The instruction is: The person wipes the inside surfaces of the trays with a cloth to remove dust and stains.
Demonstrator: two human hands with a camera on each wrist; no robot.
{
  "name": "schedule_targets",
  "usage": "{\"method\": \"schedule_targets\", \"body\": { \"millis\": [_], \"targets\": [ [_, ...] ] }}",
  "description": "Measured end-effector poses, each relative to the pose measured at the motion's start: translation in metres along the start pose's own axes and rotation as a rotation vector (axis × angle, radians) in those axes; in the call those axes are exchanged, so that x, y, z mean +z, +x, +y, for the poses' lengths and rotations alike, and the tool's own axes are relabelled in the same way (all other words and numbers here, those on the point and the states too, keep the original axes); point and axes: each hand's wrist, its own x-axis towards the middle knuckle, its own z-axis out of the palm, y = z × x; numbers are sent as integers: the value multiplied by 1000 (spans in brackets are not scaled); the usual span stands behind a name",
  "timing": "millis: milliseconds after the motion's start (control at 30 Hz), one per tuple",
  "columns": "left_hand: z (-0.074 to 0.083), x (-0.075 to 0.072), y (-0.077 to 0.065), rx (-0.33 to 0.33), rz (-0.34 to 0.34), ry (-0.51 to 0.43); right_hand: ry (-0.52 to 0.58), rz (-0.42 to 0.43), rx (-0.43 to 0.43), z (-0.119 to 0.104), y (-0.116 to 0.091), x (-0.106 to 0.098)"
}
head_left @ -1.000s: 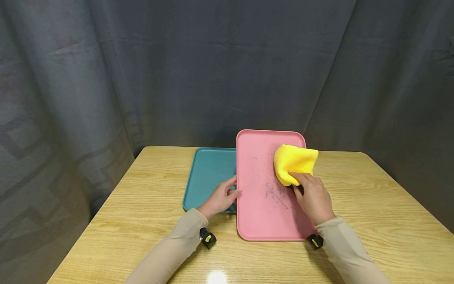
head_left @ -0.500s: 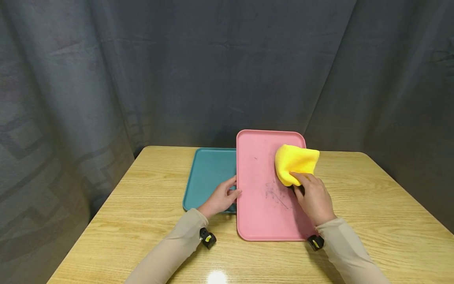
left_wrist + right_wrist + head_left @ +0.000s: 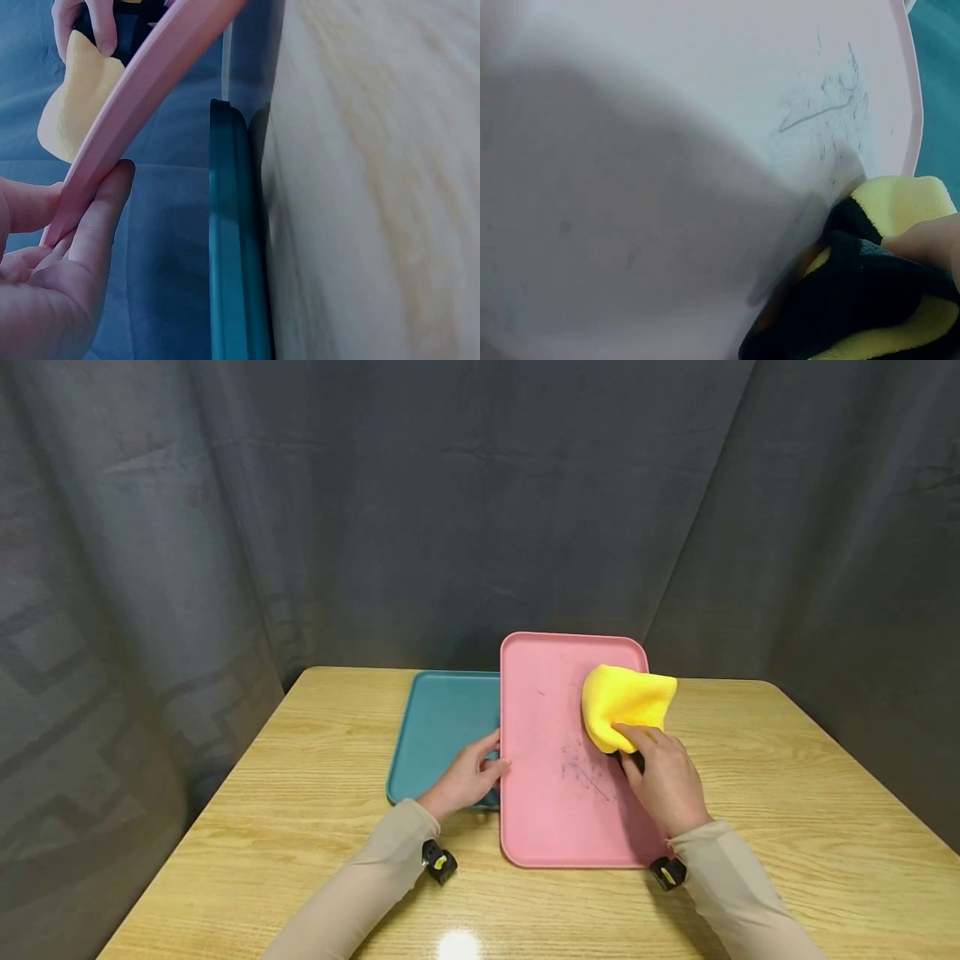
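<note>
"How might the person wipe this well?"

"The left hand (image 3: 465,774) pinches the left edge of the pink tray (image 3: 551,831) and should brace it. The right hand (image 3: 663,781) grips the yellow cloth (image 3: 626,706) on the tray's right side; firm, flat strokes over the dark scribbles (image 3: 814,118) would suit."

"What does the head view miss?"

"The left wrist view shows that edge raised above the teal tray (image 3: 227,232)."

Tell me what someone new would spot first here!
Probably the bright yellow cloth held in the right hand, over the right part of the pink tray. Next, the dark scribbly marks near that tray's middle, while the left hand grips its left edge. Behind it, partly hidden, a teal tray lies on the table.
</note>
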Motion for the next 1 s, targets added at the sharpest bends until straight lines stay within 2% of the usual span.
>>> {"method": "schedule_targets", "body": {
  "millis": [433, 667, 1000],
  "targets": [
    [-1, 0, 1, -10, -7, -5, -11, 11, -11, -2, 0, 4],
    [-2, 0, 2, -29, -5, -5, -6, -15, 3, -5, 0, 2],
    [0, 0, 1, -13, 2, 23, 2, -7, -7, -7, 1, 4]
  ]
}}
